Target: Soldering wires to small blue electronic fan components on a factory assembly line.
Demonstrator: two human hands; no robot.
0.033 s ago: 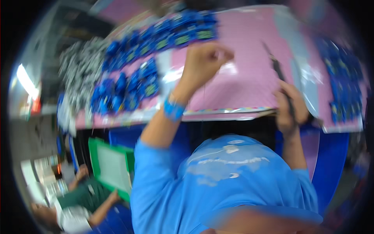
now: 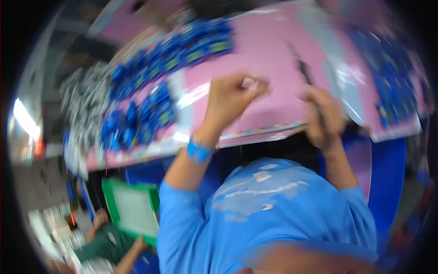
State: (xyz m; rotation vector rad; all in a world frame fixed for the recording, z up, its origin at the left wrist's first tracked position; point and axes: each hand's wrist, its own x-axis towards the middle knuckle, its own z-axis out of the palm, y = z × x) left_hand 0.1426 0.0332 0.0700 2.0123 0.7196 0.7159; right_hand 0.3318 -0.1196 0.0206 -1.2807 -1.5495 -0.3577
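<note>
My left hand (image 2: 232, 98) is raised over the pink mat (image 2: 260, 43), thumb and fingers curled into a ring. Whatever is pinched at its fingertips is too small and blurred to make out. My right hand (image 2: 325, 118) is closed round the dark handle of what looks like a soldering iron (image 2: 303, 68). Its thin tip points away from me over the mat. To the left of my left hand, blue units with greenish panels (image 2: 194, 55) lie in rows, and a smaller group of blue units (image 2: 137, 121) lies nearer to me.
Grey bundled parts (image 2: 86, 100) crowd the table's left end. More blue units (image 2: 390, 77) lie at the far right, beyond a shiny pale strip (image 2: 349, 77). A co-worker's hand (image 2: 139, 244) is at a green-framed tray (image 2: 153, 203) at lower left.
The view has turned a little, so the table sits further left and its left side lower. My left hand is slightly nearer to me over the mat. My right hand keeps its hold.
</note>
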